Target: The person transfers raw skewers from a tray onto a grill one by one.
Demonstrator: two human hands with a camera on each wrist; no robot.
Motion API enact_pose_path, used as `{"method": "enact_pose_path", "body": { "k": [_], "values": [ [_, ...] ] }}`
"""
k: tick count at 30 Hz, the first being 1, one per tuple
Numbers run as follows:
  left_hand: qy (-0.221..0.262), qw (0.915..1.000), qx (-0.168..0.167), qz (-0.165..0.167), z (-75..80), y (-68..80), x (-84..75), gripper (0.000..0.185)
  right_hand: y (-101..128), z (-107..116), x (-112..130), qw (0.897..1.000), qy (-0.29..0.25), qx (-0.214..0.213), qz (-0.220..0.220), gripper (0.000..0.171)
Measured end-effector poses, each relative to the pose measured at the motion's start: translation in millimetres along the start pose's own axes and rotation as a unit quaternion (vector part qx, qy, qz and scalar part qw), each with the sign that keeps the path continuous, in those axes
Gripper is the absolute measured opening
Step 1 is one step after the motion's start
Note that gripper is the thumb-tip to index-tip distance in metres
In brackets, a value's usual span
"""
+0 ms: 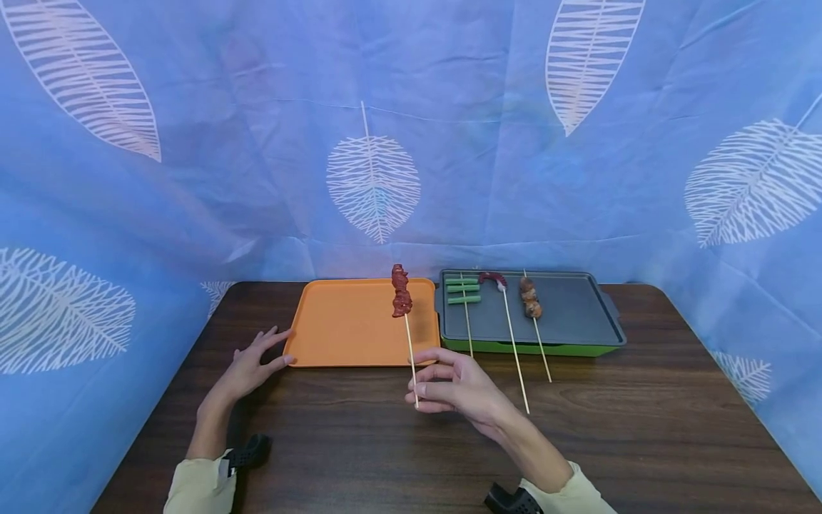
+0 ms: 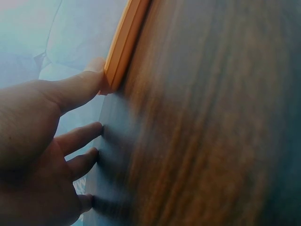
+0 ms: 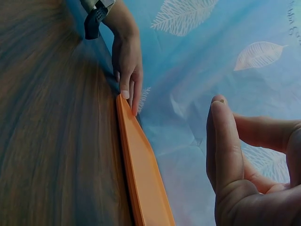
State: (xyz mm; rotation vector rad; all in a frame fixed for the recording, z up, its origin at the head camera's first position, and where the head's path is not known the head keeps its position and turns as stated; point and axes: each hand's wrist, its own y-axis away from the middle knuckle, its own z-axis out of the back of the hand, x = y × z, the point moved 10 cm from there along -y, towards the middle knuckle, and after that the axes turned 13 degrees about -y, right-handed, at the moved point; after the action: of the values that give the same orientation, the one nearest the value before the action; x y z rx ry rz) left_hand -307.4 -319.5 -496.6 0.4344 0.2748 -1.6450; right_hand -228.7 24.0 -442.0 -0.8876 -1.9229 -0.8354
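A skewer of dark red meat pieces [image 1: 401, 291] points up over the right part of the orange tray [image 1: 353, 325]. My right hand [image 1: 452, 385] pinches the lower end of its stick between thumb and fingers. In the right wrist view, thumb and fingertips of the right hand [image 3: 230, 150] meet, and the skewer is mostly hidden. At the tray's left edge, my left hand [image 1: 247, 368] has its fingers spread. The left wrist view has the thumb of the left hand [image 2: 42, 122] touching the tray's corner [image 2: 123, 52], the other fingertips near the tabletop.
Right of the tray stands a green grill with a dark grey plate [image 1: 571, 307]. On it lie a skewer of green pieces [image 1: 464, 289], one with a curled dark red piece [image 1: 493, 278] and one with brown chunks [image 1: 530, 298]; their sticks overhang the front. Behind hangs a blue leaf-patterned cloth [image 1: 270, 178].
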Motion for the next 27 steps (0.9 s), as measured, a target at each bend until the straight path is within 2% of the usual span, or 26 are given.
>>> {"method": "enact_pose_path", "body": {
  "k": [9, 19, 27],
  "values": [
    [0.000, 1.0000, -0.003, -0.002, 0.9, 1.9, -1.2, 0.065, 18.2, 16.2, 6.0, 1.000, 0.013, -0.002, 0.002, 0.058],
    [0.004, 1.0000, -0.005, -0.001, 2.9, 2.7, -4.3, 0.064, 37.7, 43.5, 21.9, 0.999, 0.033, -0.004, 0.015, 0.053],
    [0.010, 0.9999, -0.001, 0.000, 2.0, 3.6, -5.2, 0.064, 51.6, 65.5, 35.1, 0.998, 0.060, -0.013, 0.016, 0.056]
  ]
}}
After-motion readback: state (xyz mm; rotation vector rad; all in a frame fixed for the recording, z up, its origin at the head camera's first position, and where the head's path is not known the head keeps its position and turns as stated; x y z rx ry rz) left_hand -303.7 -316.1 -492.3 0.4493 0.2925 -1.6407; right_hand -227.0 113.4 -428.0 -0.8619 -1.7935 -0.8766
